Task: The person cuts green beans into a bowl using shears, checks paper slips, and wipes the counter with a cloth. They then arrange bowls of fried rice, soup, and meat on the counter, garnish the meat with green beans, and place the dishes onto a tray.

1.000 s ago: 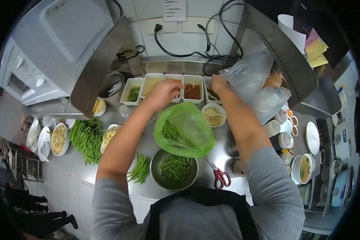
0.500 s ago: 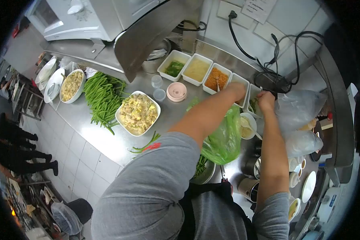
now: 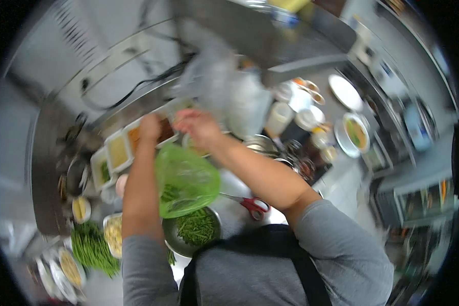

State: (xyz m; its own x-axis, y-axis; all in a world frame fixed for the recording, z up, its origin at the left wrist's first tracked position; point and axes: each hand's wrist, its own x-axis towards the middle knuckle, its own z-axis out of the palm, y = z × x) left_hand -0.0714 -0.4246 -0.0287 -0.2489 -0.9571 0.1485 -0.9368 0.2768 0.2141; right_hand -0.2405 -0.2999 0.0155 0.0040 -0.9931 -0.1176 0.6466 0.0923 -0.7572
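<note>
My left hand (image 3: 149,126) is over the row of white containers, between the orange shredded food (image 3: 133,137) and a dark reddish-brown food (image 3: 166,130). Its fingers are hidden and blurred. To its right, my right hand (image 3: 199,124) hovers by the end of the row, blurred, with its fingers apart and nothing visible in them. Below both hands, a green plastic bag (image 3: 191,176) with greens showing through it lies partly across a steel bowl (image 3: 218,224) of cut green beans (image 3: 196,228). Scissors (image 3: 255,206) with red handles lie right of the bowl.
Long green beans (image 3: 92,248) and a white dish of yellowish chopped food (image 3: 113,234) are at lower left. Clear plastic bags (image 3: 247,104) stand behind my right hand. Jars (image 3: 279,118), a white plate (image 3: 345,93) and a soup bowl (image 3: 353,135) sit to the right.
My view has swung to the right, so the containers and bag appear further left and more counter shows at right. My right hand has come off the end container's rim.
</note>
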